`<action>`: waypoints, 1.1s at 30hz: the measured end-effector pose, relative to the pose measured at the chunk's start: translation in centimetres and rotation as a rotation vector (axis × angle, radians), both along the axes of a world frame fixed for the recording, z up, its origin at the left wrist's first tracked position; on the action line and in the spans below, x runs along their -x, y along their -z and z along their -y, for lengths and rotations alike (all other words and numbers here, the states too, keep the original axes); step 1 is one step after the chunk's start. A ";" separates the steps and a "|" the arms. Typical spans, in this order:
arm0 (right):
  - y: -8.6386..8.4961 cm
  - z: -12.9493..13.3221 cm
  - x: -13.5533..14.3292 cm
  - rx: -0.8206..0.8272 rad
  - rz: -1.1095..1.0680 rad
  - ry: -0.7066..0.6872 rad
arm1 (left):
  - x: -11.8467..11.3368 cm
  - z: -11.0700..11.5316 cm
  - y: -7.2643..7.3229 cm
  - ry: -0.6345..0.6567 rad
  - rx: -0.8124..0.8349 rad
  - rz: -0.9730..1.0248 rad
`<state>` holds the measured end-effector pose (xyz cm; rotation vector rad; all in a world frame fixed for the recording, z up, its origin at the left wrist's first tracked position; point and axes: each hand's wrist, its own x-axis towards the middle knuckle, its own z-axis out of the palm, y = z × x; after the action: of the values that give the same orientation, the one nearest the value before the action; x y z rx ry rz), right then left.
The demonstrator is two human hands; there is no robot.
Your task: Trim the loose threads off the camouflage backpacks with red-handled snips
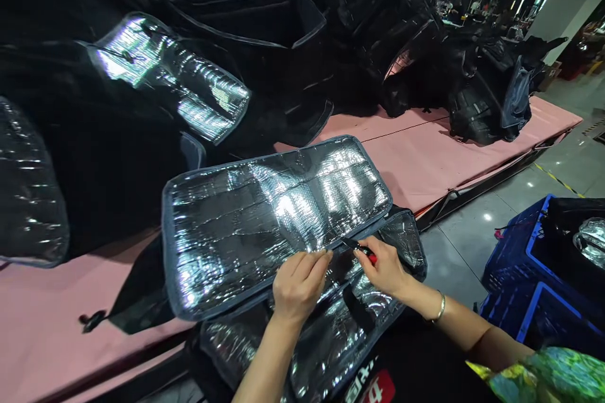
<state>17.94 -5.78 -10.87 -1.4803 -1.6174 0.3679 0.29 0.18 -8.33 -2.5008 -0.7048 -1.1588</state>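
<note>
A silver foil-lined panel with dark bound edges lies across the middle, raised over an open bag with silver lining. My left hand pinches the panel's lower edge between thumb and fingers. Just to its right, my right hand is closed on a small black-and-red tool, whose dark tip points left at the panel's edge. Whether the tip touches the edge is too small to tell. White lettering and a red patch show on the black bag at the bottom.
Black bags are piled behind on a pink-covered table. More bags lie farther right on it. Blue crates stand on the floor at right. A black cord toggle rests at left.
</note>
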 end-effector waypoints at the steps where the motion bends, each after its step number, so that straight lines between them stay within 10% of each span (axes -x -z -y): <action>1: -0.3 0.1 -0.1 0.015 0.014 -0.026 | 0.0 0.0 0.0 0.007 -0.006 0.007; 25: -1.7 -0.4 -1.1 0.076 -0.062 -0.107 | 0.0 0.2 -0.3 0.040 -0.058 0.024; 33: -2.3 -2.9 -9.5 0.092 -0.192 0.318 | -0.2 0.9 -0.3 0.041 -0.108 0.057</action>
<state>27.47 -2.86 -8.61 -1.6864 -1.2044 0.3939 0.47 -0.76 -8.05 -2.4119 -0.5909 -1.2519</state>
